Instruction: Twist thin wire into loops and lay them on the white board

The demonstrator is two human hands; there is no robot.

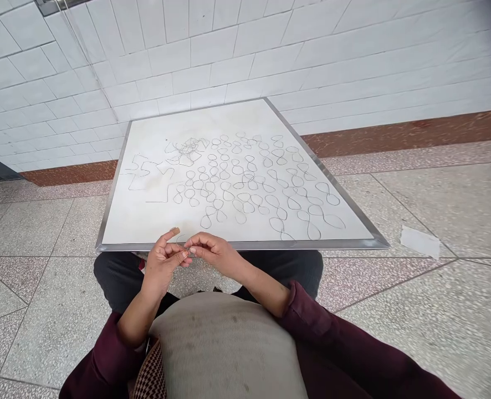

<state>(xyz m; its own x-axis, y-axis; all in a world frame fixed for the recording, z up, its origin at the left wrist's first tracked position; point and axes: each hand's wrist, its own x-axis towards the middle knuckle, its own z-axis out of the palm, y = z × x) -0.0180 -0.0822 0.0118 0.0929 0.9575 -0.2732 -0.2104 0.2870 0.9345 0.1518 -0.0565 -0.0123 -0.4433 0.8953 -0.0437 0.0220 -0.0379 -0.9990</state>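
Just over the near edge of the white table (212, 119), my two hands meet. Thumb and fingertips of my left hand (162, 260) pinch a thin wire (179, 238), a short curve of which shows above the fingers. A tape-like wrap covers the tip of its raised index finger. From the other side my right hand (214, 252) pinches the same wire between thumb and index finger. The part between the fingertips is too small to make out. Beyond the hands lie several wire figure-eight loops (245, 177), spread over the middle and right of the tabletop.
Bent, angular wire pieces (149, 174) lie on the table's left side, with a tangled wire pile (189, 147) behind them. Metal trim (345, 197) edges the table. A white tiled wall (212, 50) stands behind. On the floor at right is a white paper piece (420, 242).
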